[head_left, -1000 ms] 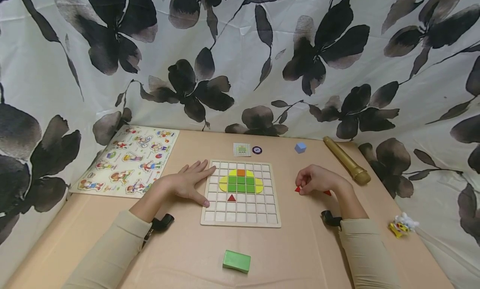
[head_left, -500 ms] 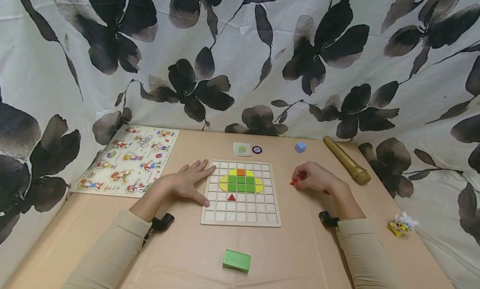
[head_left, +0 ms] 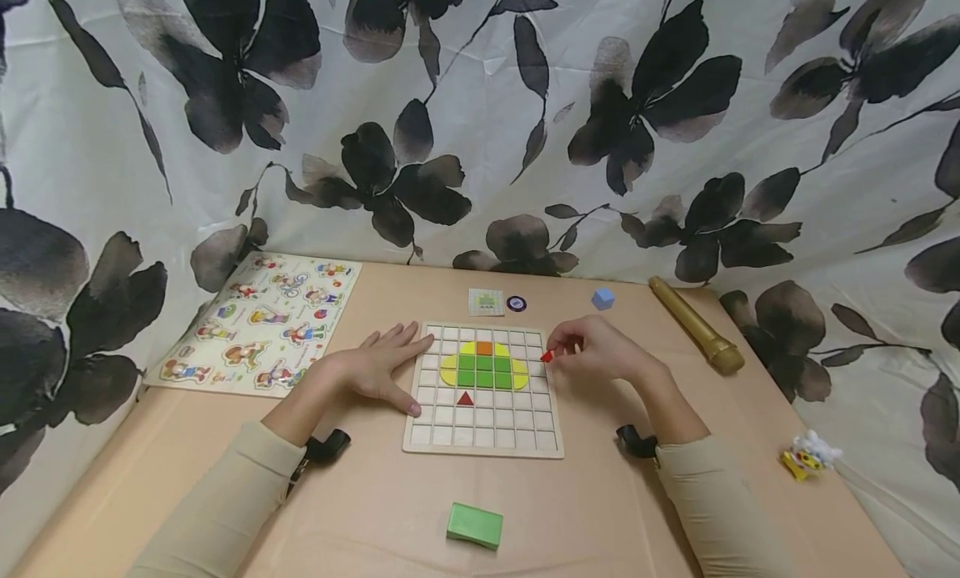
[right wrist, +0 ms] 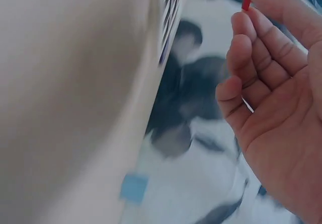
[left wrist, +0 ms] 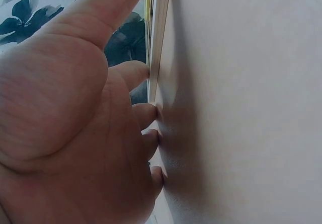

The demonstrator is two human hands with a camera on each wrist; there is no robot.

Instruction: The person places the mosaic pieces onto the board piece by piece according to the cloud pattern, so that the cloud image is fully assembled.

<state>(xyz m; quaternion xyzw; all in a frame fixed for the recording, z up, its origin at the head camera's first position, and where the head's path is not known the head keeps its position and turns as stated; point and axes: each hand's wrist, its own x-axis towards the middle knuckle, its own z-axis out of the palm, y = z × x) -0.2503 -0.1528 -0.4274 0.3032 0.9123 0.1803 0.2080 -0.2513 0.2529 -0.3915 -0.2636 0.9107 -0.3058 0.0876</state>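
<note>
A square grid board (head_left: 442, 434) lies on the table with green squares (head_left: 484, 370), yellow rounded pieces (head_left: 447, 369), an orange square (head_left: 484, 348) and a red triangle (head_left: 465, 399) on it. My left hand (head_left: 372, 369) has its fingers spread, the thumb and index finger touching the board's left edge. Between the thumb and fingertips of my right hand (head_left: 600, 350) is a small red piece (head_left: 547, 357), held over the board's upper right edge. In the right wrist view this red piece (right wrist: 246, 2) shows edge-on, thin and flat.
Behind the board lie a small pattern card (head_left: 486, 302) and a dark round disc (head_left: 516, 304). A blue block (head_left: 602, 299) and a gold cylinder (head_left: 693, 324) stand back right. A picture sheet (head_left: 258, 324), green block (head_left: 475, 525) and small toy figure (head_left: 808, 455) lie around.
My right hand has picked the red piece up from the table at the right and carried it left to the board's edge. The left hand stays in place.
</note>
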